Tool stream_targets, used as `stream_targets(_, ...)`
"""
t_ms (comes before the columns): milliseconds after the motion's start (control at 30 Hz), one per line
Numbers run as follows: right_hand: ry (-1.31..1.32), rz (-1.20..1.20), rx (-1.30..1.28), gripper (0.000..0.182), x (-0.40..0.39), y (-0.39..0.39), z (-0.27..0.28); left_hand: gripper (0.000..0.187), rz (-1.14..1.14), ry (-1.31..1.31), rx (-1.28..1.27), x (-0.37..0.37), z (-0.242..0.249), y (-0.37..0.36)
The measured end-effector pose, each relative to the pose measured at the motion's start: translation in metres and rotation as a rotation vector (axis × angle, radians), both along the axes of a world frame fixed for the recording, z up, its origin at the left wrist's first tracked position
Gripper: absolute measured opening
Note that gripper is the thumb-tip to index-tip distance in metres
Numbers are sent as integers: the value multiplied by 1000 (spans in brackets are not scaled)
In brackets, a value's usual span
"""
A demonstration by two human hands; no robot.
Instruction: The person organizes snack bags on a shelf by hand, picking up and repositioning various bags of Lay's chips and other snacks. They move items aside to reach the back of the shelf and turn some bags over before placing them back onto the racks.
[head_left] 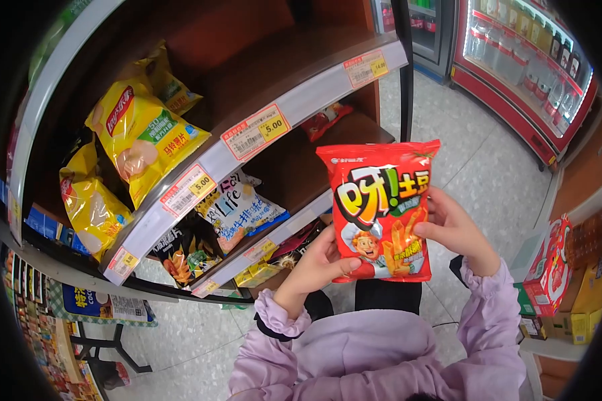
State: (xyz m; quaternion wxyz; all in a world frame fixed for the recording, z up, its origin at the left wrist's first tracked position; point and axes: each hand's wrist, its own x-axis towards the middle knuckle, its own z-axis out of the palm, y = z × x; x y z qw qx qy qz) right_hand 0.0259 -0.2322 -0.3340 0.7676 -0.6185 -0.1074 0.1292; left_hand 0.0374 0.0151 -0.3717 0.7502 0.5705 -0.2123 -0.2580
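Observation:
A red bag of potato snacks (381,230) is held upright in front of me, its printed face with a cartoon chef and fries toward the camera. My left hand (318,264) grips its lower left edge, thumb on the front. On the right edge, about halfway up, my right hand (458,227) pinches the bag with its thumb on the front. The fingers behind the bag are hidden. To the left of the bag, a white and blue snack bag (237,210) lies on a lower shelf. Yellow chip bags (144,140) lean on the shelf above.
The curved shelf edge (274,134) carries price tags and runs close to my left hand. A red drinks fridge (528,73) stands at the upper right. Boxes (582,301) are stacked at the right. Grey tiled floor (475,167) lies below.

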Motion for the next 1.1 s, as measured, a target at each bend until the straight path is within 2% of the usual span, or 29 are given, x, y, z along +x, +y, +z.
stream_targets(233,-64,-92,-83,70,-18,-12,15,68,-84,-57,-41,3,6,-10)
stream_targets(300,-257,-152,-125,63,-14,-17,12,67,-77,-62,-32,2,7,-10)
stream_targets(333,-258,-151,-125,63,-11,-17,14,66,-78,-56,-23,1,9,-11)
stream_targets(533,-106,-236,-125,42,13,-5,27,65,-68,-32,-10,4,1,-3)
stream_targets(667,-28,-207,-179,39,24,-2,30,66,-39,-3,-21,6,-7,3)
stream_targets(867,70,-222,-236,51,43,-2,20,65,14,120,-62,6,-4,1)
stream_targets(1000,37,-199,-287,71,30,-8,18,55,101,150,-134,10,2,-2)
stream_targets(1033,103,-50,-261,79,27,-14,17,51,129,149,-142,12,-1,0)
stream_targets(1067,104,-51,-261,79,25,-13,13,51,128,150,-143,14,-2,0)
stream_targets(1100,102,66,-282,80,23,-12,4,50,136,160,-126,16,-2,0)
